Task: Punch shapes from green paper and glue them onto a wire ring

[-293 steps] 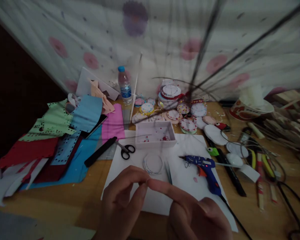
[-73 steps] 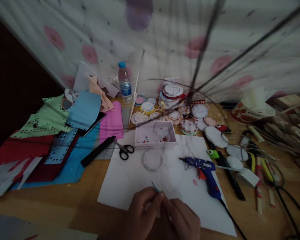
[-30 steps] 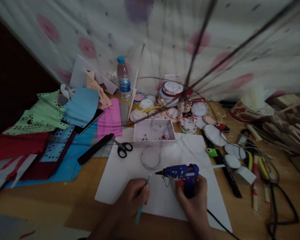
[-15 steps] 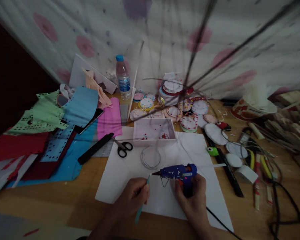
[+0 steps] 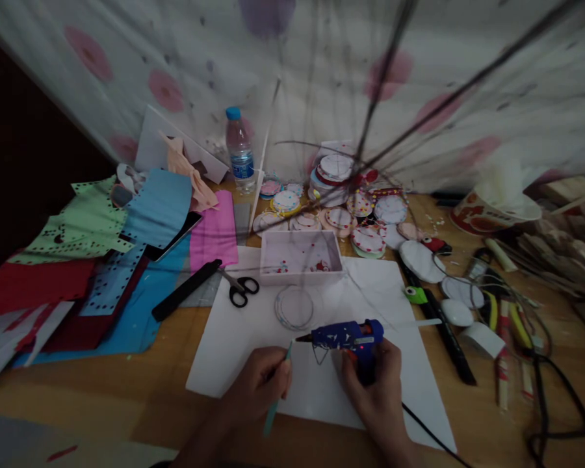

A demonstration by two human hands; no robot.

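My left hand (image 5: 260,383) pinches a thin teal stick (image 5: 272,418), its upper tip pointing up and to the right. In my right hand (image 5: 377,383) is a blue glue gun (image 5: 344,336) with a small red light lit on its body. The gun's nozzle touches or nearly touches the stick's tip; I cannot tell which. Just beyond, a coil of thin wire (image 5: 294,308) lies on a white sheet (image 5: 234,351). Behind the coil stands a shallow pale box (image 5: 299,278) with small red bits inside.
Scissors (image 5: 244,291) and a black cutter (image 5: 188,289) lie left of the box. Coloured sheets (image 5: 53,276) pile up further left. Behind stand a water bottle (image 5: 240,153) and decorated discs (image 5: 338,221). At right are a black marker (image 5: 451,341), pliers (image 5: 490,312), wooden sticks (image 5: 565,244) and a paper tub (image 5: 482,211).
Both hands, the stick and the glue gun hold almost the same place. The dark blurred strands across the upper view have shifted slightly.
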